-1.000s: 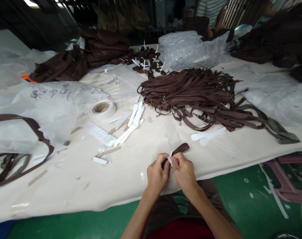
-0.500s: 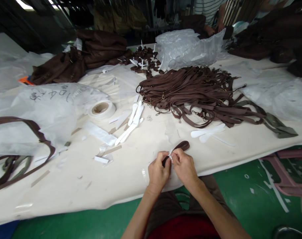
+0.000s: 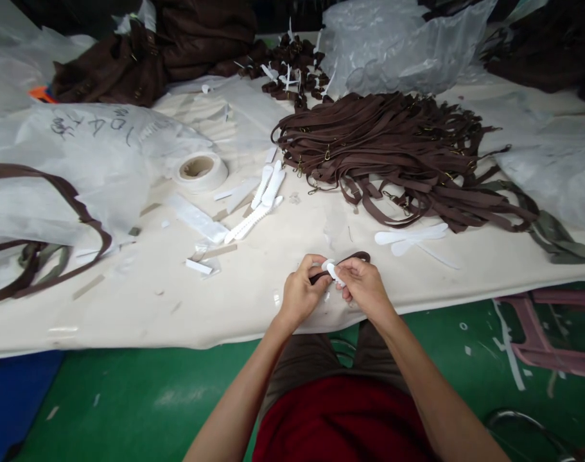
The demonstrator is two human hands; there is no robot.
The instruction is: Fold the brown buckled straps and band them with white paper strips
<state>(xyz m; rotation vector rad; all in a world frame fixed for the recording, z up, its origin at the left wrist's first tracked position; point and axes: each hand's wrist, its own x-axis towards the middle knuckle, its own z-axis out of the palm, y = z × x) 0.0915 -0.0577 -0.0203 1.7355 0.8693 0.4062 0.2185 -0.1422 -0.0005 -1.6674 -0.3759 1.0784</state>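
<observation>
A folded brown strap (image 3: 360,256) is held near the table's front edge, with its loop showing past my right fingers. My left hand (image 3: 299,290) is closed on the strap with thumb and fingers. Between thumb and fingers, my right hand (image 3: 368,287) pinches a white tie strip (image 3: 335,273) that has a rounded end. The strip lies across the strap, and my left fingertips are close to it. Fingers hide part of how it wraps. Just beyond, several loose white tie strips (image 3: 408,237) lie right of my hands, and others (image 3: 268,186) lie to the left.
A heap of brown straps with metal clips (image 3: 383,147) lies ahead. Bundled straps with white ties (image 3: 296,64) sit behind it. A tape roll (image 3: 201,171), plastic bags (image 3: 94,141) and brown bags (image 3: 200,38) are to the left. A pink stool (image 3: 528,327) stands at right.
The view has tilted downward. The white strip's rounded end now shows between my hands, where earlier only a small bit was visible. My right fingers have shifted onto it.
</observation>
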